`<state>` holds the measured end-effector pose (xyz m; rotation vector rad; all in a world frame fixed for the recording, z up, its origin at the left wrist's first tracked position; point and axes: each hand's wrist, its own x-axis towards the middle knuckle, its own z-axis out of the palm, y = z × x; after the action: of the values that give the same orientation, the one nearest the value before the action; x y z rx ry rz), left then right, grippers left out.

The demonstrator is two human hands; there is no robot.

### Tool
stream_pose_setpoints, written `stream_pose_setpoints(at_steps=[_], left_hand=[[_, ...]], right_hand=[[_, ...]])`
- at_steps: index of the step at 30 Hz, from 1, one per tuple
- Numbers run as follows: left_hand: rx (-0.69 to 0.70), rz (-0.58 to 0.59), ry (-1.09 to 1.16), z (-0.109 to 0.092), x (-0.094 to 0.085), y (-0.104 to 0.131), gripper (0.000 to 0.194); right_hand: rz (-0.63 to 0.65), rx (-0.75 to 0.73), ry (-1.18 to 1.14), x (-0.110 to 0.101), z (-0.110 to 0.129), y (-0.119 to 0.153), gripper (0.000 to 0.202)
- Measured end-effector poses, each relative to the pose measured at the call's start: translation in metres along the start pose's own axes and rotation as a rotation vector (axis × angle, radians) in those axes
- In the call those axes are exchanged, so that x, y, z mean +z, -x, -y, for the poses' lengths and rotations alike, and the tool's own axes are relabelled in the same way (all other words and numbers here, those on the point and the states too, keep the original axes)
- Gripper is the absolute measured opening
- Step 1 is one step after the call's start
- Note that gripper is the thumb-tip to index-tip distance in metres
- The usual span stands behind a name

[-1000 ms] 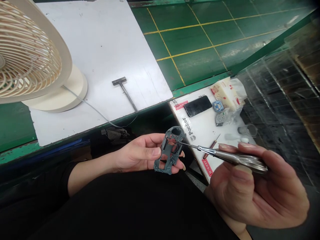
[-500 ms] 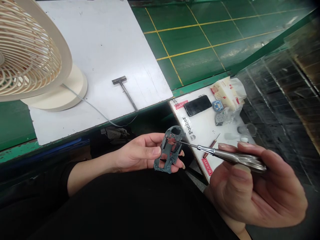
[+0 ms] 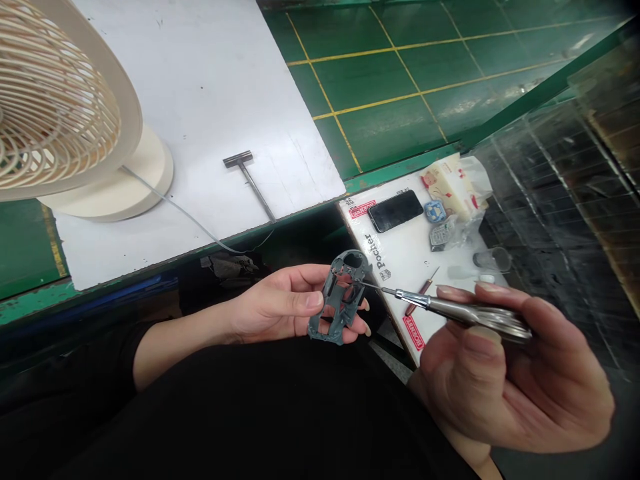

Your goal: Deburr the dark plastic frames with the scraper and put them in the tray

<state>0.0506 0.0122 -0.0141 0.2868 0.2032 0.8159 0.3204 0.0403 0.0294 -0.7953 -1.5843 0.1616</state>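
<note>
"Bench (image 3: 373, 83), green beneath a white sheet (image 3: 200, 93), is the biggest thing. What follows?"

"A fan (image 3: 60, 117) on the sheet, then a white lettered board (image 3: 400, 250). Next, the right hand (image 3: 520, 387), thumb and fingers closed around a metal-handled tool (image 3: 450, 311). The left hand (image 3: 275, 303) clamps a grey frame (image 3: 340, 300) between thumb and fingers."

"Where's the frame, exactly?"

"Lifted clear of the bench, before the dark-clothed torso (image 3: 225, 407), just beside the board's near edge."

"How far along?"

"Mid-work, I'd judge: the tool's thin tip (image 3: 373, 285) points in at the frame's right side, though I can't tell whether it touches. Which spots are finished and which remain, I can't tell either."

"And its look?"

"Dull grey, longish, rounded at the far end about a large hole. Smaller cut-outs show the fingers behind; its finest details are too tiny to read."
</note>
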Motion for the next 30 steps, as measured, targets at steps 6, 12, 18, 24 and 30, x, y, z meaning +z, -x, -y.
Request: stream_pose_setpoints(at_steps=[6,12,18,24,30], left_hand=[[0.000,0.021,-0.010,0.0005,-0.0018,-0.0002,0.044],[-0.007,0.024,-0.005,-0.0012,-0.0009,-0.0018,0.045],[-0.011,0.003,-0.020,-0.0004,-0.0003,-0.0019,0.048],[-0.016,-0.006,-0.015,0.0005,0.0000,-0.0012,0.048],[-0.007,-0.011,-0.034,0.0007,-0.0001,0.0001,0.048]], right_hand=[[-0.003,-0.039,-0.014,-0.0021,-0.0049,0.0008,0.050],[-0.006,0.002,0.015,-0.0017,-0.0046,0.0008,0.049],[0.001,-0.042,0.005,-0.0009,-0.0080,0.0003,0.050],[0.031,-0.006,0.022,-0.0031,-0.0041,0.0022,0.052],[0.029,-0.008,0.017,-0.0044,-0.0032,0.0020,0.053]])
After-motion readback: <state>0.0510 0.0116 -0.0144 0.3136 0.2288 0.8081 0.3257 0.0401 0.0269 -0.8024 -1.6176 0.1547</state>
